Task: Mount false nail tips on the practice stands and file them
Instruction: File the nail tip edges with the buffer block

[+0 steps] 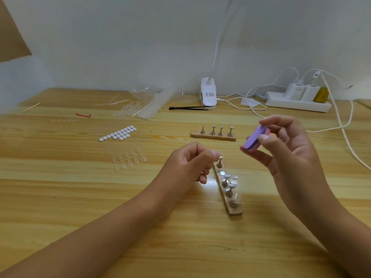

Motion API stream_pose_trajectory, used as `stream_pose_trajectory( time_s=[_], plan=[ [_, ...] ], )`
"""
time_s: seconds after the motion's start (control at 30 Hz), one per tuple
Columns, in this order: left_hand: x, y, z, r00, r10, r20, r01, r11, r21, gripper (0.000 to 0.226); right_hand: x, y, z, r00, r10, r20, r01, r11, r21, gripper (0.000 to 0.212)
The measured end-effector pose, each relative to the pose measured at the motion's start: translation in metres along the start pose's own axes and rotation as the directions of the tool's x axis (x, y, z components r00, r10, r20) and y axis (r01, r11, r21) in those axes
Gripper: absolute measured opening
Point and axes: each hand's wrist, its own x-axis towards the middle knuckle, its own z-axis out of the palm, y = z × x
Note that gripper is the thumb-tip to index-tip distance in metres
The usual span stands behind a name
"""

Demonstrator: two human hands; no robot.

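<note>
pinching a clear nail tip (215,153) between thumb and forefinger ends, left hand (187,163) over the near stand (227,189) | right hand (287,149) fingertips grip purple file (253,140), apart from tip

No print on the desk reads clearly. The white clip lamp (208,87) carries a small label (209,95) with a red line above dark lines — all too blurred to make out. A tag (317,74) on a white cable shows a QR-style square — faint grey marking on a white charger (295,89) is illegible.
</note>
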Motion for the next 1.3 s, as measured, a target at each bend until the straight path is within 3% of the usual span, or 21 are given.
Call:
stream_pose_trajectory(
  time_s=[0.1,0.2,0.27,0.5,0.63,0.8,0.87,1.03,1.1,1.3],
  plan=[
    [0.000,0.000,-0.001,1.000,-0.015,0.018,0.015,1.000,0.022,0.027,-0.003,0.002,0.002,0.984,-0.127,0.127,0.155,0.958,-0.242,0.026],
    [-0.002,-0.001,0.000,1.000,0.027,0.011,-0.028,0.992,0.120,0.035,-0.004,0.004,0.003,0.909,-0.274,0.313,0.403,0.767,-0.499,0.031],
    [-0.003,-0.002,0.001,0.999,0.043,0.020,-0.046,0.986,0.160,0.034,-0.004,0.009,0.002,0.873,-0.300,0.384,0.479,0.675,-0.562,0.033],
    [-0.002,-0.005,0.000,0.997,0.073,-0.006,-0.068,0.952,0.298,0.040,-0.002,0.015,-0.001,0.907,-0.219,0.360,0.406,0.683,-0.607,0.036],
    [0.000,-0.007,-0.001,0.996,0.084,-0.025,-0.071,0.945,0.320,0.040,-0.002,0.018,0.000,0.901,-0.224,0.371,0.418,0.677,-0.606,0.019],
    [0.002,-0.008,-0.003,0.997,0.078,-0.003,-0.073,0.946,0.316,0.037,0.001,0.020,0.001,0.905,-0.245,0.349,0.418,0.671,-0.612,0.016],
    [0.001,-0.009,-0.004,0.993,0.114,0.016,-0.111,0.912,0.396,0.039,0.003,0.019,-0.001,0.930,-0.193,0.313,0.349,0.731,-0.587,0.015],
    [0.010,-0.012,-0.011,0.971,0.240,0.023,-0.185,0.679,0.711,0.018,0.010,0.020,-0.011,0.945,0.063,0.320,0.133,0.821,-0.555,0.015],
    [0.014,-0.014,-0.011,0.972,0.234,0.003,-0.164,0.672,0.722,0.007,0.011,0.021,-0.012,0.935,0.147,0.323,0.055,0.839,-0.542,0.013],
    [0.020,-0.015,-0.001,0.984,0.174,-0.031,-0.100,0.690,0.717,0.010,0.012,0.023,-0.013,0.926,0.222,0.305,0.014,0.788,-0.615,0.013]
  ],
)
